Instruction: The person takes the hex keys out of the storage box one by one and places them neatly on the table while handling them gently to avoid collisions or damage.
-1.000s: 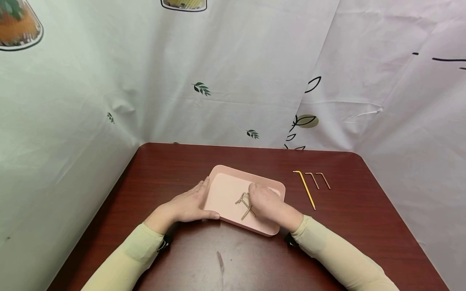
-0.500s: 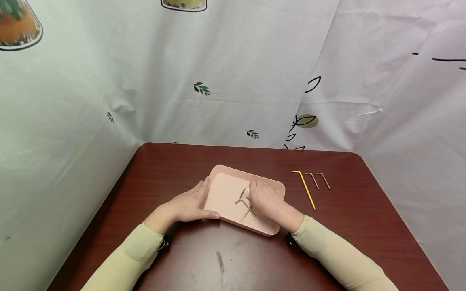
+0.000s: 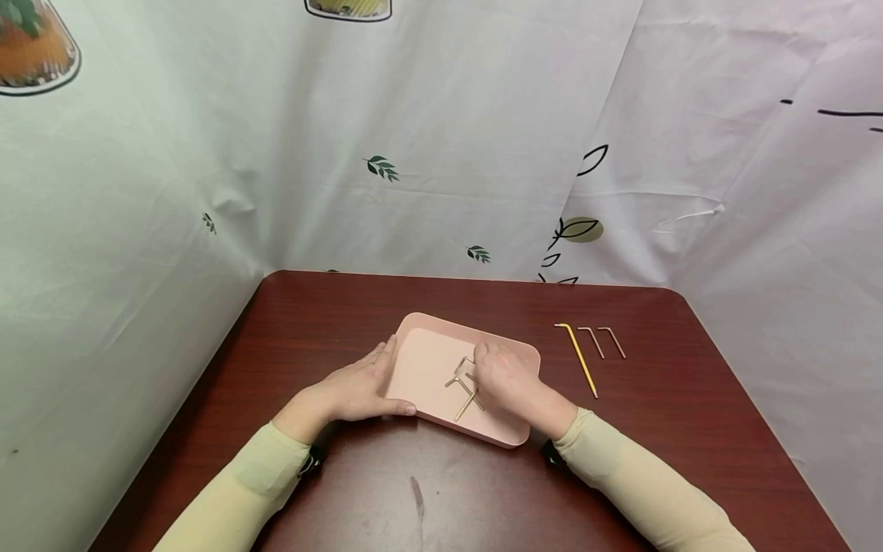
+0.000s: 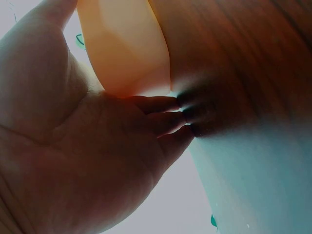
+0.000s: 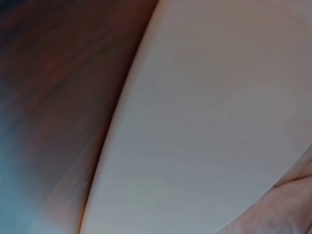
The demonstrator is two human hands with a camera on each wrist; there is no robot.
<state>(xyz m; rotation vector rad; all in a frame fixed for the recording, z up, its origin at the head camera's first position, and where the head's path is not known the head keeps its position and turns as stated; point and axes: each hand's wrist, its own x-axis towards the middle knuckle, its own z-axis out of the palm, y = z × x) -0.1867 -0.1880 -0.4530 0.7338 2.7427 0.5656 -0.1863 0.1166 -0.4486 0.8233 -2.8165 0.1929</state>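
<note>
A pink rectangular tray [image 3: 419, 356] sits at an angle on the table, with several brass-coloured hex keys [image 3: 466, 405] crossed in a loose pile inside it. My left hand [image 3: 352, 389] rests along the tray's left end, fingers straight against the outer wall and thumb over the front rim; the left wrist view shows the palm [image 4: 83, 146] beside that wall. My right hand [image 3: 509, 377] is down in the tray's right half, over the pile, with keys jutting out from under it. Its fingertips are hidden, and I cannot tell whether they grip a key.
Right of the tray, a long yellow hex key [image 3: 582, 360] and two shorter hex keys, one brassy [image 3: 595, 345] and one farther right [image 3: 616, 345], lie side by side on the dark red table [image 3: 331, 307]. White printed cloth [image 3: 441, 138] hangs behind and on both sides.
My right hand has shifted very slightly over the pile, and the hex keys beside it have moved a little. The left hand and tray have stayed put.
</note>
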